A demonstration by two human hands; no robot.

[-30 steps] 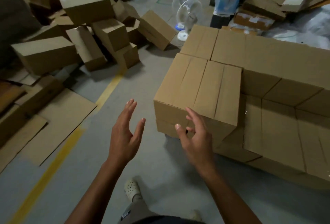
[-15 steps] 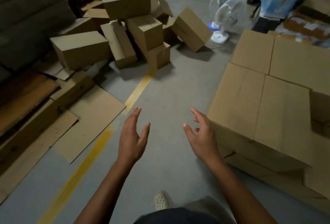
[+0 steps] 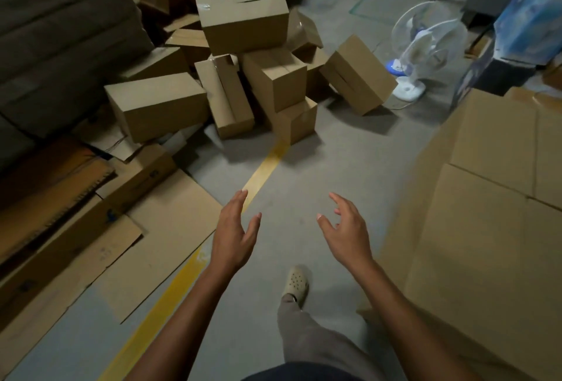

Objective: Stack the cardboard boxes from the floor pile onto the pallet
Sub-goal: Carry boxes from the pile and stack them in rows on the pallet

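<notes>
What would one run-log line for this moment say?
facing: floor pile | left hand: open, empty | right hand: open, empty | stacked boxes: on the right | fan: beside pile

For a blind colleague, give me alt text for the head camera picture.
The left hand and right hand, both open and empty, reach toward a jumbled pile of boxes on the floor. At right stand stacked boxes; at left lies flattened cardboard.

Floor pile (image 3: 273,88) lying at 12 o'clock, stacked boxes (image 3: 486,213) standing at 3 o'clock
A large box (image 3: 241,17) is sitting atop the pile; a fan (image 3: 425,46) is standing at 1 o'clock, just right of it; flattened cardboard sheets (image 3: 158,243) are lying at 9 o'clock; a floor line (image 3: 264,167) is running from 7 o'clock up to the pile.
</notes>
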